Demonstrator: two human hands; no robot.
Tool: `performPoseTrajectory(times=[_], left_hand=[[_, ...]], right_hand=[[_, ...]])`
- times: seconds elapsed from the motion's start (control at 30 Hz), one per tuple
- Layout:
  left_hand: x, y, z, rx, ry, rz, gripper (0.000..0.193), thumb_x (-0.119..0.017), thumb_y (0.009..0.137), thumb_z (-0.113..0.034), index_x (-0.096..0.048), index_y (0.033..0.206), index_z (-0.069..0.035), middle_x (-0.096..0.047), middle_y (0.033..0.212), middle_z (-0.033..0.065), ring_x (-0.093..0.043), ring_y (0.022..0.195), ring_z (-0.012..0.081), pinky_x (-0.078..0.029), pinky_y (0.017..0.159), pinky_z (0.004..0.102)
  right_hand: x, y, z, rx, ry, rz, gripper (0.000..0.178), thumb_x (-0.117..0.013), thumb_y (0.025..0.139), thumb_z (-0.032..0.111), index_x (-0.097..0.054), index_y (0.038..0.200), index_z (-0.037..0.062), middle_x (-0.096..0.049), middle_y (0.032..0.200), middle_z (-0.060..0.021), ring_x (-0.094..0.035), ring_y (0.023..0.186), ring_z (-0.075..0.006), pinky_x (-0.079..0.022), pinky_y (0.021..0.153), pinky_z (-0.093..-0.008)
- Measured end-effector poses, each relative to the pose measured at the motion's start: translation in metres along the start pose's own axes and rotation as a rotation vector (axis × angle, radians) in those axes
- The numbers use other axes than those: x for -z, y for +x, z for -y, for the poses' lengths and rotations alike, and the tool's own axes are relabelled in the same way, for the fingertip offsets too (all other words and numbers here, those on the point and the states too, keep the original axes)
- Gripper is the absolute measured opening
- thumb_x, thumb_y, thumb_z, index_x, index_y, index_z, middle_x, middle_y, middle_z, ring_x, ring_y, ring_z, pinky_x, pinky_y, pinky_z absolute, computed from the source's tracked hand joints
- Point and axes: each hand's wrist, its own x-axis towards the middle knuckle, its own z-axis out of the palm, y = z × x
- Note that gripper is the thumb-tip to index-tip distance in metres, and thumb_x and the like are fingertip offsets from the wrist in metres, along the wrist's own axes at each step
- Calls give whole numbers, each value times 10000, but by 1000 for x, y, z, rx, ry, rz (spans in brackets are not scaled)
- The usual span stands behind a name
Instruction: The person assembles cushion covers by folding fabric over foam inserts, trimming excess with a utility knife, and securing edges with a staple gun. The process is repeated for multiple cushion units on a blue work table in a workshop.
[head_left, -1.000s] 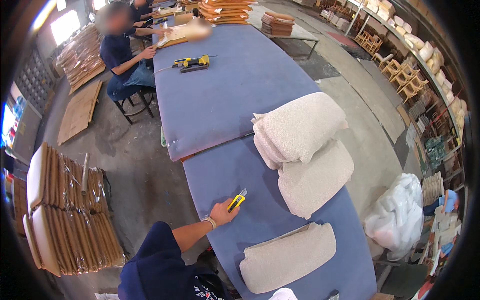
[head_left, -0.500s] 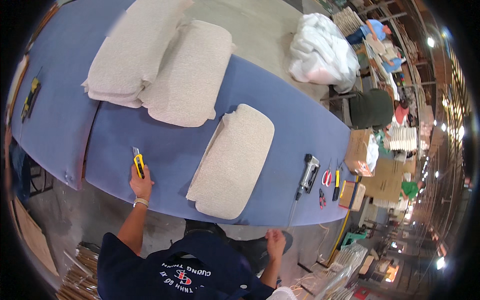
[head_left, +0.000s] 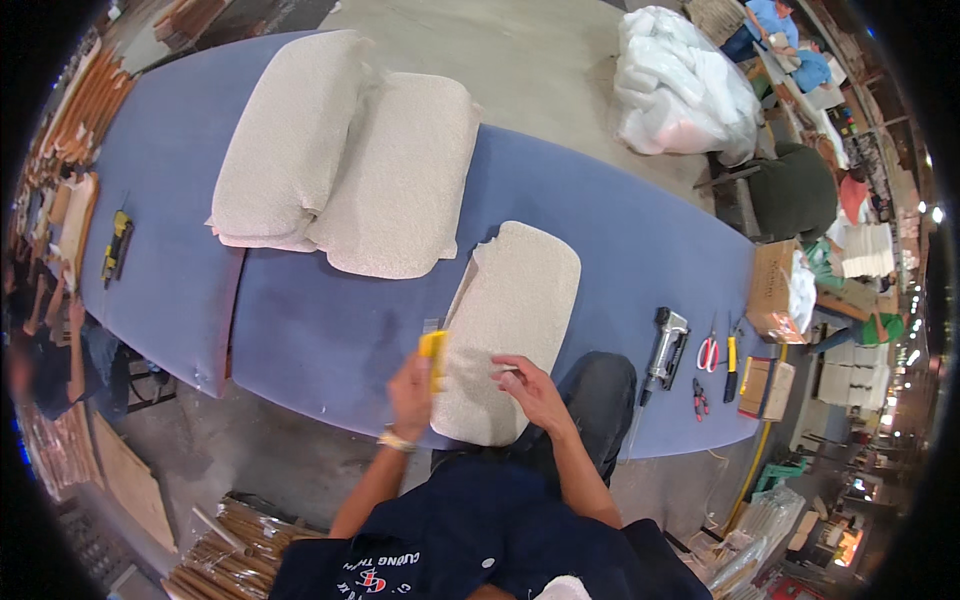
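My left hand (head_left: 410,395) is closed round a yellow utility knife (head_left: 433,355), its blade pointing away from me beside the left edge of a beige fabric-covered cushion (head_left: 530,290). Over the near half of that cushion is my right hand (head_left: 530,390), fingers partly spread and nothing in them; whether the fingertips touch the fabric I cannot tell. The cushion lies on a blue padded table (head_left: 330,340). Farther off to the left, a beige cushion (head_left: 410,170) rests beside a thicker beige stack (head_left: 290,140).
On the table's right lie a pneumatic staple gun (head_left: 665,345), red-handled scissors (head_left: 708,350), pliers (head_left: 700,400) and a yellow-black tool (head_left: 731,365). A cardboard box (head_left: 775,290) stands past that end. Another cutter (head_left: 117,245) lies far left. A co-worker's arm (head_left: 76,350) shows at left.
My left hand has carried the utility knife rightward to the near cushion. My right hand has risen from beside the table to over that cushion. The view has shifted, and my knee now shows.
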Motion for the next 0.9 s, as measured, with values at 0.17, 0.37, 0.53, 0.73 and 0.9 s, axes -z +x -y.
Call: performPoseTrajectory(times=[0.17,0.37,0.53,0.73,0.9], left_hand=[[-88,3,-51,-290,162,390,324,-553,1054,-251,-695,1252,-38,-694,1164,155,-644,1066,296,-509,936,409],[-35,61,46,-33,759,45,548,-597,1028,-400,-598,1411,-7,-655,1300,219,-597,1211,386,-448,1067,456],[-35,68,80,241,313,241,713,-647,992,-523,-557,1436,28,-632,1378,238,-576,1314,286,-453,1096,403],[-77,35,-58,460,186,611,782,-773,906,-453,-522,1416,84,-629,1335,249,-596,1249,337,-462,1079,421],[-137,-7,-68,-210,440,478,854,-839,805,-292,-421,1449,84,-550,1344,303,-544,1274,437,-436,1104,460]], right_hand=[[3,3,-67,-119,528,-249,353,-650,1038,238,-614,1288,-9,-699,1132,-72,-685,1037,-163,-575,836,-326],[65,-8,-94,-142,363,-631,297,-654,1017,184,-631,1246,-3,-680,907,-70,-637,663,-112,-536,563,-274],[55,12,-164,-100,-116,-602,553,-676,984,285,-540,1425,-19,-666,1259,-256,-669,1119,-395,-521,977,-436],[71,-6,-131,-100,-173,-676,539,-636,1001,232,-500,1459,-17,-661,1303,-273,-631,1231,-412,-482,1047,-453],[64,-16,-121,-26,-48,-679,407,-583,1008,74,-534,1405,-2,-681,1232,-241,-675,1153,-367,-514,993,-418]])
